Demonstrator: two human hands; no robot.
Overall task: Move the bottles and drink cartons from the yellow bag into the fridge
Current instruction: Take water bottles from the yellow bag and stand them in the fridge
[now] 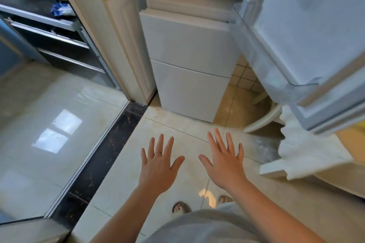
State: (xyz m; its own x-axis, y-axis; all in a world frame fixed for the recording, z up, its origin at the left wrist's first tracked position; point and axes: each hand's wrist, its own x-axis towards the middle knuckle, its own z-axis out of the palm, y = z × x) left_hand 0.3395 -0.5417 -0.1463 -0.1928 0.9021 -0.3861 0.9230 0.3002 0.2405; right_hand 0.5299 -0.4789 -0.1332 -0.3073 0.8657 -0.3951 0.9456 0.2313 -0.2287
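fridge [189, 45] dead ahead, its upper door [308, 25] swung open on the right with a clear door shelf [256, 49]. no bottles or cartons in view; the sliver of yellow [358, 134] under the door might be the bag, can't tell. my guess: full drinks are heavy, bottles slick so grab the body or neck, cartons squash so hold them low by the sides. left hand [159, 167] and right hand [227, 163] both reach forward over the floor tiles [110, 173], palms down, fingers spread wide, holding nothing. ring [158, 152] on the left.
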